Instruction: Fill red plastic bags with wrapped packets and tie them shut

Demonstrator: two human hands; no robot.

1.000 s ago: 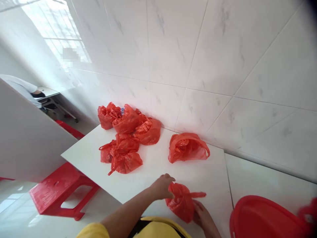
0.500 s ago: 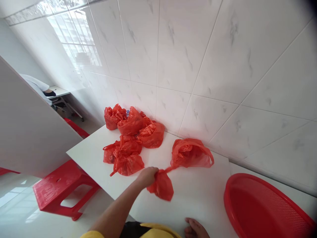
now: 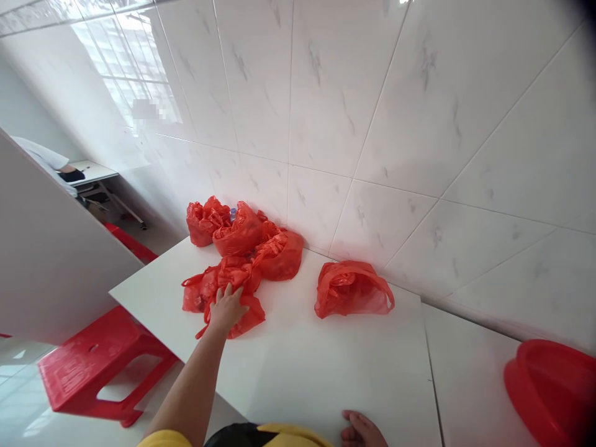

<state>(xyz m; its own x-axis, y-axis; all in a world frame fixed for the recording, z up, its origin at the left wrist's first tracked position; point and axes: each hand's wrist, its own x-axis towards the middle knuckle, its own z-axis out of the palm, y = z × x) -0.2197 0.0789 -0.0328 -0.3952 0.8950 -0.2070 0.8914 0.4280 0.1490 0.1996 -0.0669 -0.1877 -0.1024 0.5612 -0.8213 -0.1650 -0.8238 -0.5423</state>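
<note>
My left hand (image 3: 227,308) reaches over the front of a cluster of red plastic bags, fingers spread, touching or just above the front red bag (image 3: 251,318). Which bag lies directly under the palm is hidden. Beside it are a red bag with a loop handle (image 3: 195,292) and another red bag (image 3: 237,268). My right hand (image 3: 363,429) is low at the table's near edge, fingers curled, with nothing visible in it. An open-mouthed red bag (image 3: 351,292) sits alone near the wall.
Further red bags (image 3: 239,230) stand at the back of the white table (image 3: 335,360), against the tiled wall (image 3: 321,205). A red plastic basket (image 3: 554,385) is at the right. A red stool (image 3: 102,354) stands at the left. Beyond a partition (image 3: 60,261), a person's arm shows.
My left hand carried a knotted red bag leftward to the cluster, and its fingers have now spread. My right hand had let go of that bag earlier. The basket has shifted right.
</note>
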